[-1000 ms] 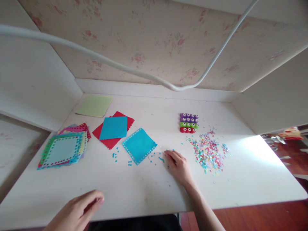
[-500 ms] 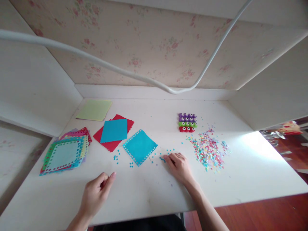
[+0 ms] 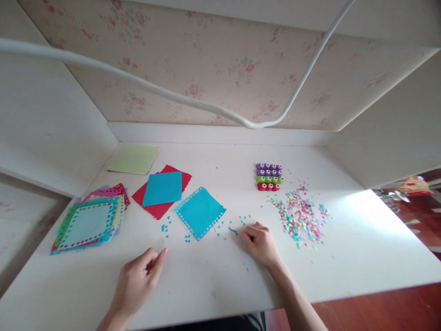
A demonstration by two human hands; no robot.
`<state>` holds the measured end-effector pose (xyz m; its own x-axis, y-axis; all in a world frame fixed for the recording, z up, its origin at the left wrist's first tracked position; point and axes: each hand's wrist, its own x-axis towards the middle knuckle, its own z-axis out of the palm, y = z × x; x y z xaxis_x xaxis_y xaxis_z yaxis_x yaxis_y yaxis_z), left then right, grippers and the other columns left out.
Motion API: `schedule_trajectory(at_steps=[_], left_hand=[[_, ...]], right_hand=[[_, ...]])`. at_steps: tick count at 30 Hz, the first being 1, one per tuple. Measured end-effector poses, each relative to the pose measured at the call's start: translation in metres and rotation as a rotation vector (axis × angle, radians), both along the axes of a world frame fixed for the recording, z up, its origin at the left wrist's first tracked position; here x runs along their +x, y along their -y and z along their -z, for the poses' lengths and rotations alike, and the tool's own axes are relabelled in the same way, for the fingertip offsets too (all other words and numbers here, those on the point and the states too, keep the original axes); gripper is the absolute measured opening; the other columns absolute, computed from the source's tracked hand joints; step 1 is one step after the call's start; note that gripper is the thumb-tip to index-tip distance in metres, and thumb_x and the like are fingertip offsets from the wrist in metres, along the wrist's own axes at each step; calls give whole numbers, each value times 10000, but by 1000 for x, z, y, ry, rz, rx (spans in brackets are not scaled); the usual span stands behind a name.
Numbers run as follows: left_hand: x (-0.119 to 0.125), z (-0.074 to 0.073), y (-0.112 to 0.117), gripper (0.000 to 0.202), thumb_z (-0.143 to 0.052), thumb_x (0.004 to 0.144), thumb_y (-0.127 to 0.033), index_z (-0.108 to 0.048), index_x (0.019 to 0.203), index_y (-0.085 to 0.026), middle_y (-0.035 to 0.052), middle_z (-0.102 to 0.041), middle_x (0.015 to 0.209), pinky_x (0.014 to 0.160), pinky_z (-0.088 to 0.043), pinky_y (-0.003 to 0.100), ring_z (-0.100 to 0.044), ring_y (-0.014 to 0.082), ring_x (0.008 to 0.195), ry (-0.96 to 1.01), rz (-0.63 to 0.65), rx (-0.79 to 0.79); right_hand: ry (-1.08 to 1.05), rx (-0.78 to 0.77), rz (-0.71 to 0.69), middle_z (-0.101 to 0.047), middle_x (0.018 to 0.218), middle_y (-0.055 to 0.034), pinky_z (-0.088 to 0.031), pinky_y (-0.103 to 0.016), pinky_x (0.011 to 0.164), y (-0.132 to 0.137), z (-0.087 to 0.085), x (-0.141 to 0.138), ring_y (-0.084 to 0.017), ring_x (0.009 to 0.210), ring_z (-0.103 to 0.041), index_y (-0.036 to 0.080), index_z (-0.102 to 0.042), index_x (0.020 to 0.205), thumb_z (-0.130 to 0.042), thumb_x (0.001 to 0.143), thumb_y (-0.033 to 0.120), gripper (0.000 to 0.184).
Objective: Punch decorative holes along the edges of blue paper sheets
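My left hand (image 3: 141,278) rests low over the table at the left, fingers curled and thumb laid along them, with nothing visible in it. Curled onto the tabletop, my right hand (image 3: 259,243) is closed; its fingertips are hidden. Just left of it lies a short row of small blue paper cutouts (image 3: 233,231), with more scattered around. Between the hands and farther back sits a blue paper square (image 3: 200,214) with punched holes along its edges. Another cluster of blue cutouts (image 3: 166,226) lies left of that square.
A blue square (image 3: 162,188) overlaps red paper (image 3: 156,211). Punched sheets (image 3: 91,223) are stacked left, with pale green paper (image 3: 134,159) behind. Purple, green and red craft punches (image 3: 269,177) stand near a multicoloured confetti pile (image 3: 301,218). A white cable (image 3: 206,105) hangs across the view.
My right hand has drawn slightly right and toward me, its index finger now curled in, and the row of blue cutouts shows more fully. My left hand has barely moved.
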<state>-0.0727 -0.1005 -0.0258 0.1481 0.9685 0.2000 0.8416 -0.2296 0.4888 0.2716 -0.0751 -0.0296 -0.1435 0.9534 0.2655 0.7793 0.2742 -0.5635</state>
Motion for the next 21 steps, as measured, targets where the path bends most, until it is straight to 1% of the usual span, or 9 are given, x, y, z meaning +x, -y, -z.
schedule_trajectory(at_steps=[5, 7, 9, 11, 13, 14, 16, 19, 21], left_hand=[[0, 4, 2, 403, -521, 930, -384, -429, 589, -189, -76, -395, 490, 497, -342, 161, -384, 59, 430, -43, 14, 37], [6, 0, 4, 388, -533, 929, -359, -438, 592, -192, -73, -408, 488, 497, -344, 176, -386, 62, 424, -48, 41, 76], [19, -10, 3, 348, -543, 928, -316, -465, 611, -197, -64, -437, 506, 515, -362, 193, -419, 72, 443, -31, 109, 100], [41, -26, -3, 231, -546, 927, -285, -550, 712, -202, -26, -545, 614, 596, -419, 217, -531, 107, 565, 6, 227, 87], [71, -43, -17, 128, -578, 909, -322, -620, 882, -205, 34, -642, 819, 760, -473, 284, -616, 170, 787, 24, 332, 114], [87, -50, -27, 191, -588, 900, -362, -632, 998, -204, 63, -657, 928, 827, -477, 330, -621, 205, 879, 12, 366, 115], [121, -59, -52, 357, -609, 875, -440, -617, 1139, -201, 96, -647, 1068, 877, -476, 395, -609, 251, 968, -21, 431, 102], [170, -56, -95, 545, -645, 829, -520, -571, 1249, -181, 111, -612, 1197, 940, -458, 422, -577, 281, 1083, -51, 503, 25], [198, -46, -122, 580, -644, 827, -527, -558, 1261, -152, 127, -604, 1222, 977, -429, 431, -558, 290, 1123, -95, 510, 9]], right_hand=[[-4, 16, 18, -421, 421, 41, -408, -276, 596, 0, 1, -4, -112, 424, -395, 223, -385, 463, -428, 932, 260, 472], [-19, -12, 42, -434, 438, 41, -417, -280, 619, 2, 0, -5, -115, 438, -397, 221, -412, 484, -424, 956, 306, 480], [-77, -96, 63, -435, 446, 44, -411, -274, 601, 3, -6, -3, -118, 451, -405, 220, -433, 501, -439, 968, 376, 492], [-188, -223, 91, -432, 448, 45, -375, -259, 525, 0, -17, 6, -119, 454, -414, 217, -456, 517, -471, 958, 445, 496], [-325, -288, 158, -465, 480, 37, -356, -250, 491, -9, -32, 22, -120, 476, -443, 211, -495, 544, -503, 941, 481, 481], [-395, -272, 212, -497, 511, 29, -371, -247, 505, -16, -39, 33, -123, 502, -466, 207, -523, 565, -516, 934, 486, 463], [-542, -155, 337, -576, 606, 3, -427, -253, 583, -37, -49, 59, -135, 588, -525, 199, -595, 640, -538, 921, 479, 401], [-758, 22, 533, -677, 835, -44, -476, -273, 642, -77, -52, 100, -154, 709, -592, 203, -662, 855, -583, 875, 454, 264], [-775, 74, 643, -695, 969, -69, -495, -285, 668, -101, -45, 122, -166, 785, -618, 205, -654, 948, -591, 844, 433, 259]])
